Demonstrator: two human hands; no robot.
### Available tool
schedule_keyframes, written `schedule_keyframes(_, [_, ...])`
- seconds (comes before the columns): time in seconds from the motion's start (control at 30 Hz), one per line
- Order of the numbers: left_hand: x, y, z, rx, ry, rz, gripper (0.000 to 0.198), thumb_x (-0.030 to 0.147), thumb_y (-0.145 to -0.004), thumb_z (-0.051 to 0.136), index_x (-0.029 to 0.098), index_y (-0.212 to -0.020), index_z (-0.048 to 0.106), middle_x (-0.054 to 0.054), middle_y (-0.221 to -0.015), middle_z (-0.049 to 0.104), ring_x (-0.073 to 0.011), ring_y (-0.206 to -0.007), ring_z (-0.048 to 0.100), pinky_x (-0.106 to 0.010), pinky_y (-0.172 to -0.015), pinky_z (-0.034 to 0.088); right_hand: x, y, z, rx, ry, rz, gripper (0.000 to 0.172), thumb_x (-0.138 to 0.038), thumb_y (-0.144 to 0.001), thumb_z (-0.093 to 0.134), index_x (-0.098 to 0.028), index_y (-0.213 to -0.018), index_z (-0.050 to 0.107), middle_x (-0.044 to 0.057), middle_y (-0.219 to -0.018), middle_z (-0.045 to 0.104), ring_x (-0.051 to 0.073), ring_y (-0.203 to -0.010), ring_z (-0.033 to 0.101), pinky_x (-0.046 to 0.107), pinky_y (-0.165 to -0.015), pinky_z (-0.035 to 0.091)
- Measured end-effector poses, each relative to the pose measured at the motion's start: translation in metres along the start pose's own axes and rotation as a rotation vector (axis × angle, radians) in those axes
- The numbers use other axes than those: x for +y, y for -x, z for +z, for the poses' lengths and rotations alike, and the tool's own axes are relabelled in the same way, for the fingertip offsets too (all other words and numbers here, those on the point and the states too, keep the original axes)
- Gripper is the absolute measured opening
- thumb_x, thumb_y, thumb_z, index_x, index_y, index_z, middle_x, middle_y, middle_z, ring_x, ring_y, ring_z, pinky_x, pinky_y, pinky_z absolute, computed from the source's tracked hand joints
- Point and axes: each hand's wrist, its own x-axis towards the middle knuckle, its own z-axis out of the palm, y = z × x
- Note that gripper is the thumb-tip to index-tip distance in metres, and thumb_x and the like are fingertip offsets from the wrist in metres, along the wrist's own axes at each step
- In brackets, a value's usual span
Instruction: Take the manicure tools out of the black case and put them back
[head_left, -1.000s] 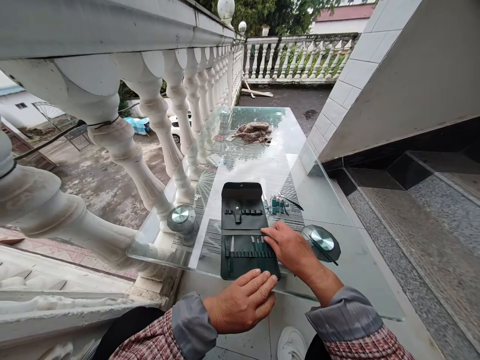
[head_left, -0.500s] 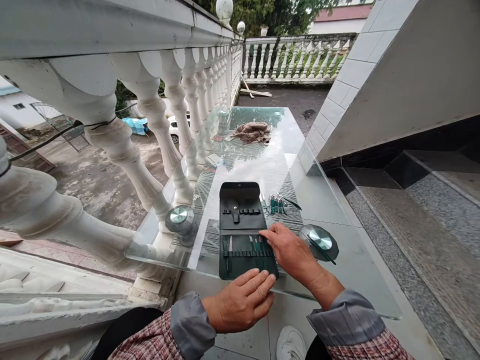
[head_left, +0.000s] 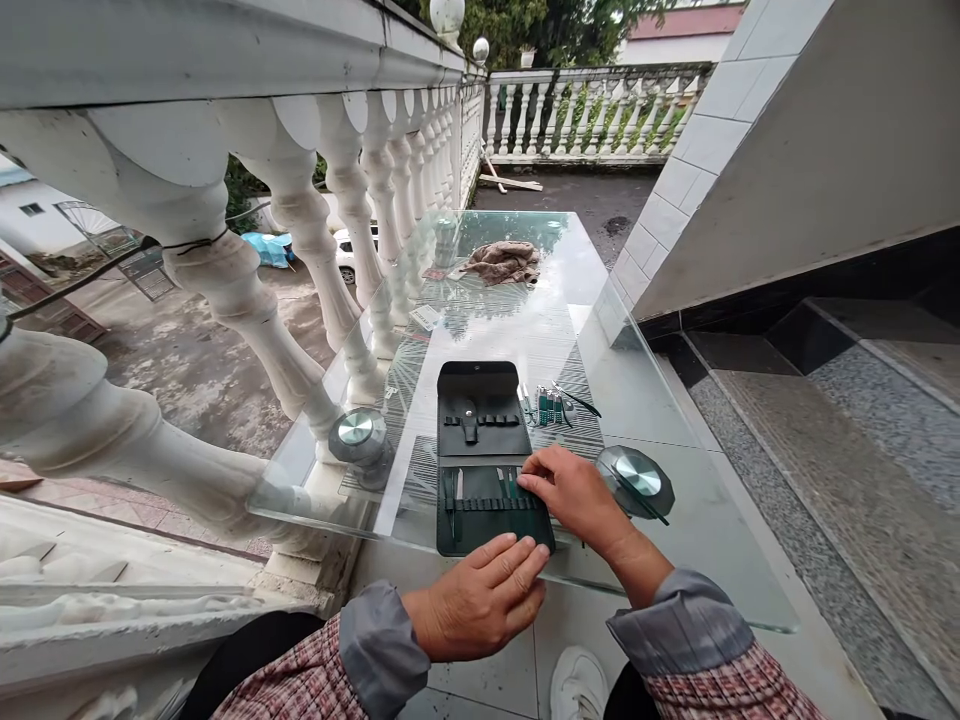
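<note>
Glass table (head_left: 660,420) carries an open dark tool case (head_left: 486,455) near its front edge. Beyond the case lies a brown cloth (head_left: 504,262); just right of it sit loose small tools (head_left: 551,405). Left hand (head_left: 480,598) lies flat, pressing the case's near edge. Right hand (head_left: 574,488) has slid slightly left since a second ago, fingertips pinching a tool in the lower row, nearly seated

Soft overcast daylight, faint shadows, sky and balusters (head_left: 225,270) mirrored in the glass tabletop (head_left: 660,410), sharp centre, bowed stretched edges
</note>
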Motion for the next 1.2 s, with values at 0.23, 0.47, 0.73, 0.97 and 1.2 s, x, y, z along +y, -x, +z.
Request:
schedule_keyframes(0.23, [0.0, 0.0, 0.002, -0.001, 0.018, 0.006, 0.022, 0.018, -0.087, 0.049, 0.01, -0.107, 0.055, -0.017, -0.129, 0.049, -0.0277, -0.123, 0.043, -0.043, -0.104, 0.036, -0.002, -0.015, -0.004, -0.066, -0.039, 0.165, 0.016, -0.028, -0.075, 0.054, -0.02, -0.061, 0.058, 0.0, -0.065, 0.063, 0.014, -0.064, 0.054, 0.025, -0.06, 0.034])
schedule_keyframes(0.47, [0.0, 0.001, 0.004, -0.016, 0.04, 0.0, 0.023, 0.017, -0.088, 0.048, 0.011, -0.109, 0.054, -0.017, -0.132, 0.047, -0.0281, -0.126, 0.04, -0.043, -0.105, 0.035, 0.004, -0.028, -0.004, 0.004, -0.06, 0.233, 0.014, -0.025, -0.073, 0.054, -0.02, -0.06, 0.056, 0.0, -0.06, 0.061, 0.013, -0.059, 0.054, 0.024, -0.056, 0.037])
schedule_keyframes(0.73, [0.001, 0.002, 0.005, -0.015, 0.043, -0.007, 0.022, 0.018, -0.089, 0.047, 0.011, -0.108, 0.054, -0.017, -0.132, 0.047, -0.028, -0.126, 0.039, -0.043, -0.105, 0.034, 0.013, -0.04, -0.002, 0.126, -0.484, 0.405, 0.005, -0.019, -0.066, 0.056, -0.02, -0.069, 0.06, -0.001, -0.057, 0.059, 0.014, -0.049, 0.058, 0.027, -0.048, 0.049])
schedule_keyframes(0.97, [0.0, 0.002, 0.003, -0.009, 0.05, -0.004, 0.022, 0.018, -0.088, 0.048, 0.011, -0.108, 0.055, -0.017, -0.132, 0.047, -0.0284, -0.125, 0.04, -0.043, -0.106, 0.033, 0.016, -0.037, -0.008, 0.293, -0.63, 0.314, 0.012, -0.028, -0.064, 0.059, -0.019, -0.072, 0.061, -0.001, -0.064, 0.061, 0.014, -0.052, 0.058, 0.029, -0.052, 0.052])
schedule_keyframes(1.2, [0.0, 0.002, 0.005, -0.008, 0.042, -0.005, 0.021, 0.017, -0.088, 0.048, 0.011, -0.107, 0.055, -0.017, -0.132, 0.046, -0.0281, -0.125, 0.041, -0.043, -0.105, 0.034, 0.017, -0.029, 0.003, 0.229, -0.569, 0.172, 0.014, -0.033, -0.069, 0.058, -0.02, -0.074, 0.06, -0.001, -0.066, 0.061, 0.013, -0.054, 0.057, 0.028, -0.054, 0.05])
